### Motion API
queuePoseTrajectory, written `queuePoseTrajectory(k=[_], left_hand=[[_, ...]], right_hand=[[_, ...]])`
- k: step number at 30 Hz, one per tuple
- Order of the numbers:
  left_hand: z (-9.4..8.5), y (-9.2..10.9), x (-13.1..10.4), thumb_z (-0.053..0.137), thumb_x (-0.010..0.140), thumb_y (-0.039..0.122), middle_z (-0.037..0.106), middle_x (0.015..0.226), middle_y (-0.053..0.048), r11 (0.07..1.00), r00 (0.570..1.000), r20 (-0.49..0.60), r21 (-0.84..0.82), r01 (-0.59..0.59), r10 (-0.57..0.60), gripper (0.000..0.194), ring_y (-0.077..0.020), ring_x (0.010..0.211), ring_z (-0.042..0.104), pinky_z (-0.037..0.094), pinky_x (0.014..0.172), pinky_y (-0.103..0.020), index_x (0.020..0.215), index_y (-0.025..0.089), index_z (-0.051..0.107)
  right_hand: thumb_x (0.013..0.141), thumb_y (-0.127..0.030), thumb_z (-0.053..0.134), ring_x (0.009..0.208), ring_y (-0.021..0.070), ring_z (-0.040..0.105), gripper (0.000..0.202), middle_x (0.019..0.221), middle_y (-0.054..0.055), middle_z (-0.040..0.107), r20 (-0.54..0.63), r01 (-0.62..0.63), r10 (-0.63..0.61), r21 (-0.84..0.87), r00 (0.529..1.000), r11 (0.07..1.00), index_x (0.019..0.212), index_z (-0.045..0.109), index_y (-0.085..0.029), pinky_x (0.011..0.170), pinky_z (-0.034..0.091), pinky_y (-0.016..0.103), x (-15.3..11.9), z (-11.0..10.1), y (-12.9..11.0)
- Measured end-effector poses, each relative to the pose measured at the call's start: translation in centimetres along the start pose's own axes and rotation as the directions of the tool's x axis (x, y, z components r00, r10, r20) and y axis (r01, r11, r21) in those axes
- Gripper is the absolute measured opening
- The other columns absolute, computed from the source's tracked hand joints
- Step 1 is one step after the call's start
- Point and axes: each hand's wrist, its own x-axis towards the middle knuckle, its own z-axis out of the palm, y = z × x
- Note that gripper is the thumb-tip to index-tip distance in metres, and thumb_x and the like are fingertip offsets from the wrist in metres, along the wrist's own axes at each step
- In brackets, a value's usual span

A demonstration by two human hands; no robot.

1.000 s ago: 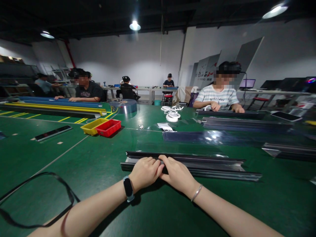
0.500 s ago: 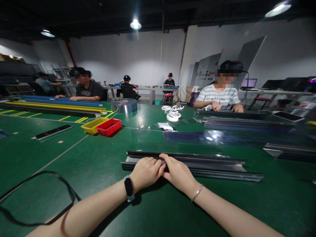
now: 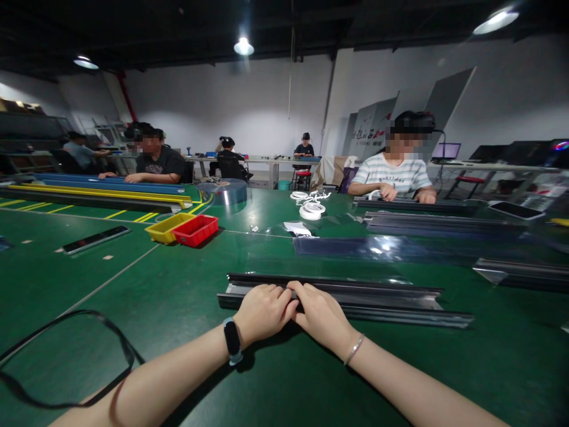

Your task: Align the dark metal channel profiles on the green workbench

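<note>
A long black channel-shaped profile (image 3: 377,296) lies crosswise on the green table in front of me, its inner face pale and shiny. My left hand (image 3: 264,311), with a band on the wrist, is curled over the near edge of the profile towards its left end. Right beside it, my right hand (image 3: 317,311) bends its fingers over the same profile, thumb and fingertips meeting the left hand. Whatever the fingertips press inside the channel is hidden by the hands. Behind the profile lies a clear plastic strip (image 3: 338,267).
Yellow bin (image 3: 166,228) and red bin (image 3: 196,230) stand at left, near a phone (image 3: 95,239). White tape rolls (image 3: 312,210) sit farther back. More dark profiles (image 3: 444,222) lie at right. A co-worker (image 3: 391,172) handles a profile opposite; another person (image 3: 160,157) sits far left.
Both hands stay in place on the profile, with barely any finger movement. The whole view has shifted very slightly.
</note>
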Motion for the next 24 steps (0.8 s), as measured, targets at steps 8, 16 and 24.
queuePoseTrajectory(k=[8, 16, 24], left_hand=[[-0.03, 0.1, 0.02, 0.034, 0.084, 0.027, 0.054, 0.066, -0.004, 1.0, 1.0, -0.019, 0.01, -0.017, 0.017, 0.022, -0.0162, 0.063, 0.051, 0.038, 0.058, -0.03, 0.074, 0.015, 0.05], [0.31, 0.13, 0.04, 0.033, 0.085, 0.027, 0.054, 0.066, -0.003, 1.0, 0.999, 0.038, 0.023, -0.011, 0.01, 0.021, -0.0163, 0.061, 0.051, 0.038, 0.058, -0.03, 0.078, 0.016, 0.049], [0.11, 0.14, 0.21, 0.033, 0.084, 0.03, 0.053, 0.065, -0.003, 0.997, 0.996, 0.057, 0.051, 0.064, -0.066, 0.021, -0.0182, 0.062, 0.051, 0.038, 0.059, -0.032, 0.077, 0.017, 0.049]], right_hand=[[0.074, -0.019, 0.047, 0.077, 0.016, 0.052, 0.02, 0.078, 0.001, 0.056, 0.054, 0.051, -0.046, -0.098, 0.997, 0.994, 0.094, 0.043, -0.02, 0.062, 0.035, 0.025, 0.41, 0.14, -0.11], [0.074, -0.012, 0.04, 0.076, 0.0145, 0.052, 0.016, 0.078, 0.001, 0.056, 0.118, 0.045, -0.028, -0.141, 0.993, 0.989, 0.088, 0.042, -0.019, 0.065, 0.034, 0.024, 0.56, -0.15, -0.14], [0.074, -0.02, 0.048, 0.075, 0.0153, 0.051, 0.009, 0.077, 0.002, 0.056, 0.009, 0.036, -0.034, -0.156, 0.999, 0.987, 0.083, 0.048, -0.018, 0.062, 0.033, 0.024, 0.3, -0.21, -0.02]])
